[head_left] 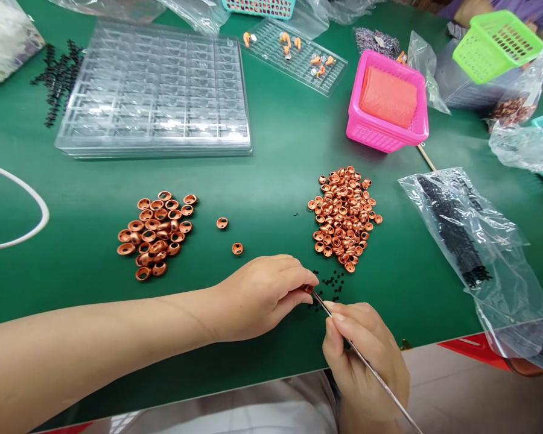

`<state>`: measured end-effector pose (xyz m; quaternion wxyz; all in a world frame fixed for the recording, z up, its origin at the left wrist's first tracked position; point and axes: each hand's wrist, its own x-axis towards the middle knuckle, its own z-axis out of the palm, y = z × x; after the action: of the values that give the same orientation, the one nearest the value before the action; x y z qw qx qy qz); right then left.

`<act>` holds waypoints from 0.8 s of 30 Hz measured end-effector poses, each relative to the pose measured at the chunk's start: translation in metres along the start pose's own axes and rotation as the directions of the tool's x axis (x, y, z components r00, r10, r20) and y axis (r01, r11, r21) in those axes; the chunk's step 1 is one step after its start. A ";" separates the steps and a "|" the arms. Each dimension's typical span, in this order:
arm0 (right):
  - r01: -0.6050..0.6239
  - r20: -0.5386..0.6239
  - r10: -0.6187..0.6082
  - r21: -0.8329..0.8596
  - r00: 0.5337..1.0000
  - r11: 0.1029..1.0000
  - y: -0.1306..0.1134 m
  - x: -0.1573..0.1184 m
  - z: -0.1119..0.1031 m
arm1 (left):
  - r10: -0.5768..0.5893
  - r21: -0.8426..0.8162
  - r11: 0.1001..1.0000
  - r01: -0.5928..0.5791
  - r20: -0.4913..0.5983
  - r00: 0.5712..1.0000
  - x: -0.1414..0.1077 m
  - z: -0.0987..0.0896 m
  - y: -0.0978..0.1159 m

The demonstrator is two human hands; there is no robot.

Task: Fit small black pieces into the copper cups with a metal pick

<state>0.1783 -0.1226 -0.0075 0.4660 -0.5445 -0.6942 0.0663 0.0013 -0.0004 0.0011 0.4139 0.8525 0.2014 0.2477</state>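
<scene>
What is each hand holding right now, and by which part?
Left hand: a copper-coloured ring, pinched at its edge. Right hand: a thin metal rod, near its tip.

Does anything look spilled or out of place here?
Two copper-coloured rings lie apart from the left pile, and tiny black pieces are scattered near the left hand; both look stray, though possibly deliberate.

The left hand [265, 295] pinched a copper ring [307, 289] — the right hand [366, 355] held a thin rod [375, 371] to it, near black bits [333, 281].
</scene>
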 end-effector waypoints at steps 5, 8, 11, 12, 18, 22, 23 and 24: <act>0.006 0.024 -0.006 -0.033 1.000 0.999 0.000 0.002 -0.002 | -0.012 -0.002 1.000 0.012 -0.011 1.000 0.000 0.000 -0.001; 0.028 0.031 -0.027 -0.020 0.999 0.999 -0.001 0.003 -0.003 | -0.020 -0.004 1.000 0.020 -0.019 1.000 0.000 0.000 -0.002; 0.029 0.031 -0.028 -0.022 0.999 0.999 -0.001 0.003 -0.003 | -0.041 -0.002 0.999 0.041 -0.012 0.999 0.000 0.000 -0.002; 0.022 0.031 -0.022 -0.027 0.999 0.999 -0.001 0.003 -0.003 | -0.048 0.000 0.999 0.048 -0.009 0.999 0.001 0.000 -0.002; 0.018 0.033 -0.017 -0.036 0.999 0.999 -0.002 0.004 -0.003 | -0.061 -0.010 0.998 0.061 -0.004 0.998 0.001 -0.001 -0.002; 0.006 0.029 -0.005 -0.029 1.000 1.000 -0.001 0.003 -0.005 | -0.059 -0.023 0.998 0.059 -0.001 0.998 0.001 -0.001 -0.001; 0.006 0.028 -0.005 -0.026 1.000 1.000 -0.001 0.003 -0.005 | -0.059 -0.025 0.998 0.059 0.001 0.998 0.001 -0.001 -0.001; 0.006 0.026 -0.005 -0.021 1.000 1.000 -0.001 0.002 -0.005 | -0.063 -0.027 0.998 0.063 0.005 0.998 0.001 -0.001 -0.001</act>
<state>0.1817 -0.1232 -0.0029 0.4514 -0.5468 -0.7022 0.0646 0.0013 0.0021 0.0011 0.4335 0.8405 0.2239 0.2357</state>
